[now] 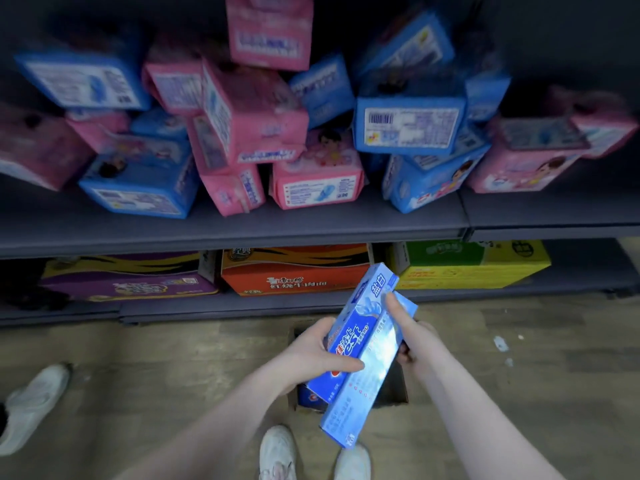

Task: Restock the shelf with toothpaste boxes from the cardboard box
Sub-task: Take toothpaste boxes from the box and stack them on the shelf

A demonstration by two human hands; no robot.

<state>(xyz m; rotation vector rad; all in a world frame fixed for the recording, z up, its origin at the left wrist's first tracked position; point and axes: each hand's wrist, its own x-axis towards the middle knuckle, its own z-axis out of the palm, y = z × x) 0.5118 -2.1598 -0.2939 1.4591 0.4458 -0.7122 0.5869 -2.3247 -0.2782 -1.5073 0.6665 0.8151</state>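
Note:
I hold two long blue toothpaste boxes side by side, tilted with their far ends up and to the right. My left hand grips the left one from the side, thumb across its printed face. My right hand holds the right one, index finger laid along its top. Below them on the floor sits the open cardboard box, mostly hidden by the boxes and hands; a blue toothpaste box shows inside at its left edge. The grey shelf runs across ahead.
The grey shelf carries a loose heap of pink and blue soft packs. The lower shelf holds purple, orange and yellow-green cartons. My white shoes stand below; another person's white shoe is at the left.

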